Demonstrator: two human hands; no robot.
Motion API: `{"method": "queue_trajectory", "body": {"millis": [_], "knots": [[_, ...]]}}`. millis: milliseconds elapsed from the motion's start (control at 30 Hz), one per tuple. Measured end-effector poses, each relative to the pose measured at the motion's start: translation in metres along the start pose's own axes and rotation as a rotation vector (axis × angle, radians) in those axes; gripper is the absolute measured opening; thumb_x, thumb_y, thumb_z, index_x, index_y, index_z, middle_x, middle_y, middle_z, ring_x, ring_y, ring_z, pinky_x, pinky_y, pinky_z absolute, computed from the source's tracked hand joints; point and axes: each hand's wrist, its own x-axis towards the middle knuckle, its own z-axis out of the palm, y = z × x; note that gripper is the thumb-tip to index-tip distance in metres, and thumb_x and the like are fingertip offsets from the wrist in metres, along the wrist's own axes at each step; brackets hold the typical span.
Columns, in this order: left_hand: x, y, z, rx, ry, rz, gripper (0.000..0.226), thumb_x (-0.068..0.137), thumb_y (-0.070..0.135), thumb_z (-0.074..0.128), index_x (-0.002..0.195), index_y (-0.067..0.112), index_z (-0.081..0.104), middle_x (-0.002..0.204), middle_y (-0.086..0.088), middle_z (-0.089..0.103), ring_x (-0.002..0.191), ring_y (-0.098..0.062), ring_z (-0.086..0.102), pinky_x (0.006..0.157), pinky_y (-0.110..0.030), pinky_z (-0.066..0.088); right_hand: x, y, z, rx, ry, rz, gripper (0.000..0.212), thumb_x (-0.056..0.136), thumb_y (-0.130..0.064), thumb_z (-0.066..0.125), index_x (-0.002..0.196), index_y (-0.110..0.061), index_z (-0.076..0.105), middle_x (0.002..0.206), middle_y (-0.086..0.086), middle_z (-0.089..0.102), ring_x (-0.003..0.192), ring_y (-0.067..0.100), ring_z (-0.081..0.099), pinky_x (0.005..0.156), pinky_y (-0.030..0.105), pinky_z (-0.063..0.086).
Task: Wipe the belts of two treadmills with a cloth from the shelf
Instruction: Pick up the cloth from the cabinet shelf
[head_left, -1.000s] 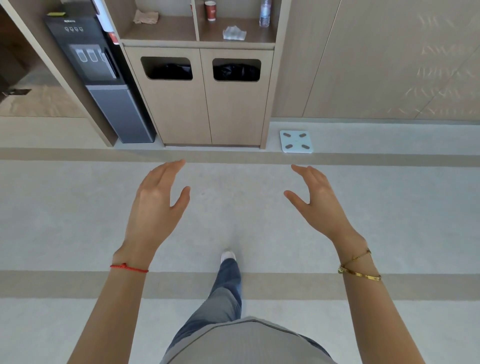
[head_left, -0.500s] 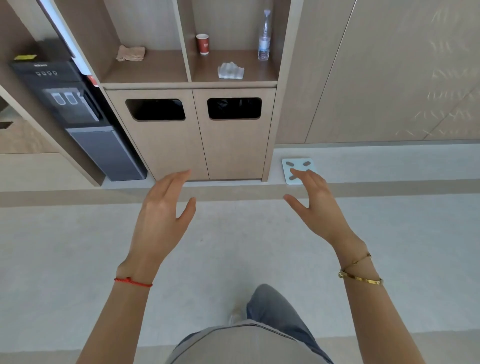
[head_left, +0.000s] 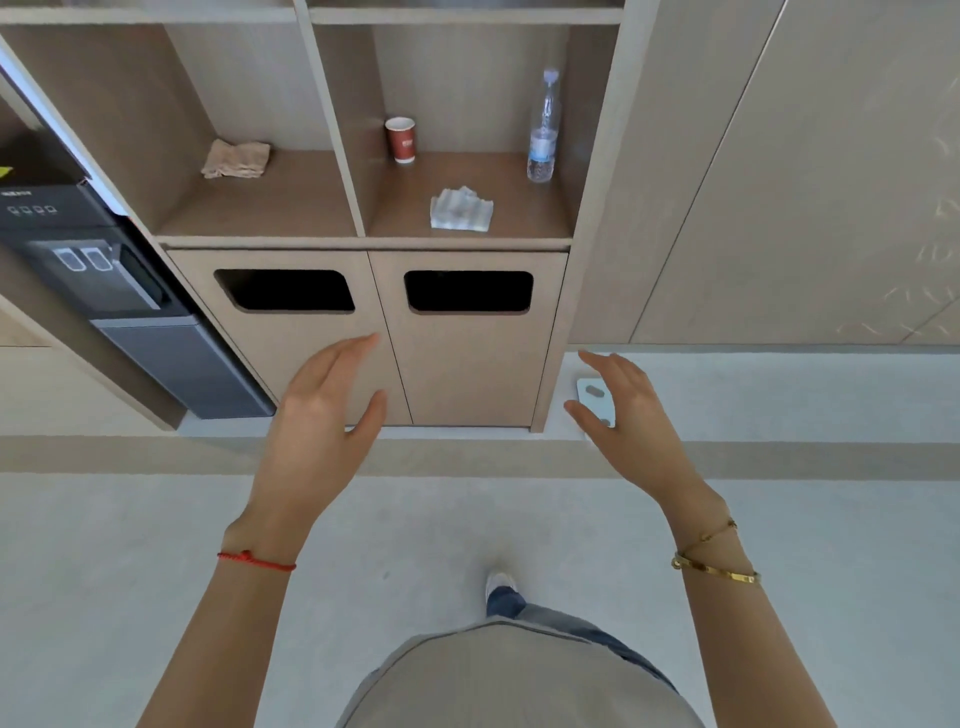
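Note:
A crumpled beige cloth (head_left: 236, 159) lies in the left compartment of the wooden shelf (head_left: 363, 241). A folded white cloth or tissue pack (head_left: 461, 210) lies in the right compartment near the front edge. My left hand (head_left: 322, 415) and my right hand (head_left: 626, 415) are both held out in front of me, fingers straight and relaxed, holding nothing, well below the shelf and in front of the cabinet doors. No treadmill is in view.
A red paper cup (head_left: 401, 139) and a clear water bottle (head_left: 543, 130) stand in the right compartment. Two bin openings (head_left: 467, 291) sit in the cabinet below. A dark water dispenser (head_left: 119, 291) stands left. A bathroom scale (head_left: 595, 400) lies on the floor, right.
I have walked closer to the shelf unit, which now fills the upper view. Both hands stay raised and empty in about the same pose.

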Motion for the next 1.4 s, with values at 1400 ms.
{"method": "queue_trajectory", "body": {"millis": [1400], "knots": [[0.452, -0.22, 0.228, 0.07, -0.188, -0.089, 0.042, 0.094, 0.01, 0.06, 0.135, 0.004, 0.056, 0.134, -0.012, 0.058, 0.131, -0.031, 0.049, 0.112, -0.051, 0.037, 0.545, 0.063, 0.14, -0.106, -0.174, 0.056, 0.054, 0.094, -0.03, 0.061, 0.142, -0.014, 0.044, 0.141, 0.008, 0.047, 0.129, 0.03, 0.04, 0.107, 0.042, 0.037]]}}
